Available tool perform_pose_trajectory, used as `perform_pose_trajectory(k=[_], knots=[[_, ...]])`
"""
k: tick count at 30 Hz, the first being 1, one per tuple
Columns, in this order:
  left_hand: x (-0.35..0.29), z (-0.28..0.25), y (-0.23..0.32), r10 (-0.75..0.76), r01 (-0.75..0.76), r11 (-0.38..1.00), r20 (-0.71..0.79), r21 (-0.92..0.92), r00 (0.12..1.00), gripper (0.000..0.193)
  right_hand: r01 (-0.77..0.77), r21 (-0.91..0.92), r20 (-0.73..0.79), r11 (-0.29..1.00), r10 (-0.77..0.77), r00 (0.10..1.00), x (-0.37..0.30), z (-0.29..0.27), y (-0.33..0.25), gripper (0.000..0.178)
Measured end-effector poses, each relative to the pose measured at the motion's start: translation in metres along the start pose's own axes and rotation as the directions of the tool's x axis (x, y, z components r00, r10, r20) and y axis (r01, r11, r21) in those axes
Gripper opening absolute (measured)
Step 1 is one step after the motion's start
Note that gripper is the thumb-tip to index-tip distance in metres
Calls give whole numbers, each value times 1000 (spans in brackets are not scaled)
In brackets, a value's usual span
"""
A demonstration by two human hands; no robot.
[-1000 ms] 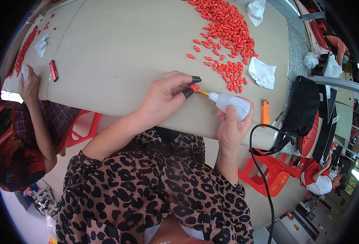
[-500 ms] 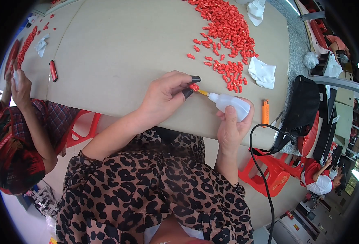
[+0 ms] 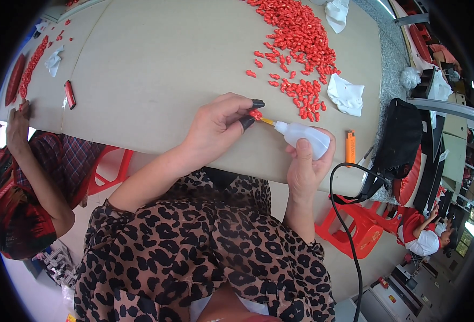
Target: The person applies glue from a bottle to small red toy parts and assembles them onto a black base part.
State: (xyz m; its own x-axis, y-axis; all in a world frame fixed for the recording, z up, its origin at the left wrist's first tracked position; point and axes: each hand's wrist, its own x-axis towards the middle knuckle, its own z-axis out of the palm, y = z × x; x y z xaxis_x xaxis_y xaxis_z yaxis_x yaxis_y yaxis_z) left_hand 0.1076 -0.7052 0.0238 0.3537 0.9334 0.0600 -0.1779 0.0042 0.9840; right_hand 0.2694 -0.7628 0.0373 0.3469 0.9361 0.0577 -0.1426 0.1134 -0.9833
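Observation:
Between the black-covered thumb and fingertip of my left hand (image 3: 215,126) sits a small red glossy piece (image 3: 256,114), pinched above the table edge. My right hand (image 3: 306,170) is wrapped round a white squeeze bottle (image 3: 308,138), thumb on its side. The bottle's thin yellowish nozzle (image 3: 267,121) points left, its tip at or close against the red piece; actual contact I cannot tell. Beyond my hands, a heap of similar red pieces (image 3: 301,40) spreads over the table, with a few strays at its left.
White crumpled cloths (image 3: 346,95) lie right of the heap. An orange lighter (image 3: 350,147), a black bag (image 3: 398,139) and a black cable (image 3: 349,236) are at my right. A red lighter (image 3: 69,94) lies left, near a co-worker's hand (image 3: 17,126). Red stools (image 3: 355,231) stand below the table.
My hands, the bottle and the red piece hold nearly the same place. At far left, the co-worker's hand has moved, and the white bottle seen in it before no longer shows.

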Motion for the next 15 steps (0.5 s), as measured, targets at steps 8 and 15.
perform_pose_trajectory(k=[8,15], knots=[[-1,3,-1,-6,6,1000,-1,14,1000,21,4,3,15,1000,-4,1000,-1,-4,1,32],[-3,3,-4,18,-18,1000,-15,15,1000,25,31,-8,1,1000,-31,1000,-4,-2,2,32]])
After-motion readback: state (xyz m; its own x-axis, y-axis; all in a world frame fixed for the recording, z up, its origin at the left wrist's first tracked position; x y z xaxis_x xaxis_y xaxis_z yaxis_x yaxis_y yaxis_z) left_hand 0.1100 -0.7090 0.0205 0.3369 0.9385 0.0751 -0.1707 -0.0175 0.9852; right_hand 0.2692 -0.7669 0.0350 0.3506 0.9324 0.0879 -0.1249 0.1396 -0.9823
